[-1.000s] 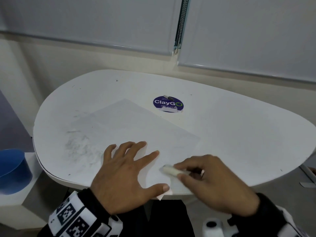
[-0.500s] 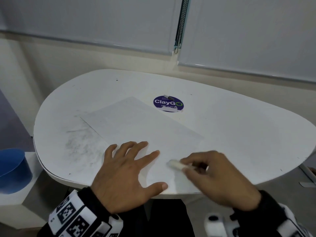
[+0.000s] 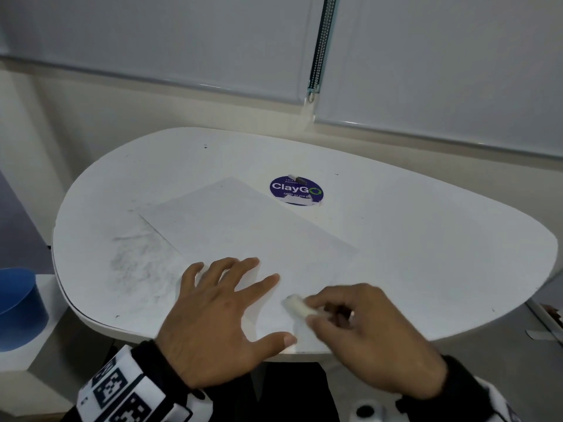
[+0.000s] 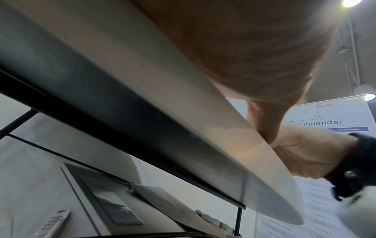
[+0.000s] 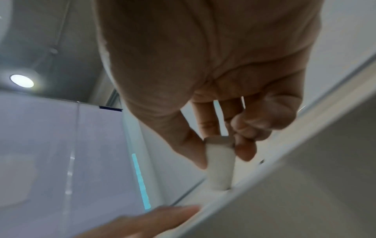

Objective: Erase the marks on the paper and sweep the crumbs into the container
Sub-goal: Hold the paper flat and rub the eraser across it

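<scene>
A white sheet of paper [image 3: 243, 233] lies at an angle on the white table [image 3: 426, 239]. My left hand [image 3: 225, 303] lies flat on the paper's near part, fingers spread. My right hand [image 3: 359, 327] pinches a white eraser [image 3: 297, 306] between thumb and fingers, its tip down on the paper near the table's front edge. In the right wrist view the eraser [image 5: 219, 164] stands on the surface, held by thumb and fingers. A blue container [image 3: 18, 309] stands lower down at the far left, off the table. Grey smudges and crumbs [image 3: 137, 266] lie on the table left of the paper.
A round purple ClayGo sticker [image 3: 295, 190] sits on the table behind the paper. Closed window blinds [image 3: 182, 41] hang behind the table. The container rests on a white ledge [image 3: 30, 360] beside the table's left edge.
The paper has shifted to the right, uncovering the smudged patch of table. My right hand with the eraser has moved back and forth across the paper's near part. The left hand stays put.
</scene>
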